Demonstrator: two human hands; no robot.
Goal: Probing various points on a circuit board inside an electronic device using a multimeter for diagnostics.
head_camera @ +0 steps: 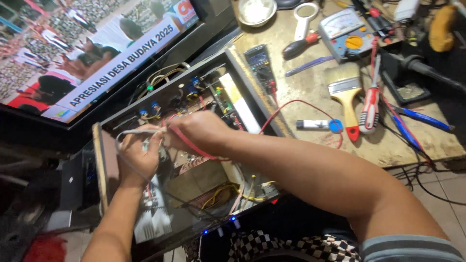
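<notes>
Down inside the opened amplifier chassis (194, 160), both hands are busy at the same spot. Right hand (196, 131) is closed around a red probe lead (187, 141), fingers curled tight, with the red wire (296, 104) looping back out over the chassis edge and across the table (398, 145). Left hand (138, 155) comes in from the lower left, fingers pinched on a pale, thin probe or wire (138, 131) just beside the right hand; can't quite tell which it is. The two hands are basically touching over the circuit board.

Around them in the box: blue capacitors (155, 105) and a tangle of wires toward the back wall, yellow wires (218, 191) near the front, and a finned heatsink (153, 213) down at the lower left.

Just past the chassis rim, a dark digital multimeter (259, 63) lies on the table. Further right there's a paintbrush (345, 92) with a wooden handle, a red-and-white screwdriver (370, 106), blue-handled pliers (412, 121), and a small white tube with a blue cap (318, 124). Up top sit an analog meter (347, 34), a magnifying glass (305, 17) and a white bowl (257, 10). A TV screen (87, 53) is on behind the chassis, at the upper left.
</notes>
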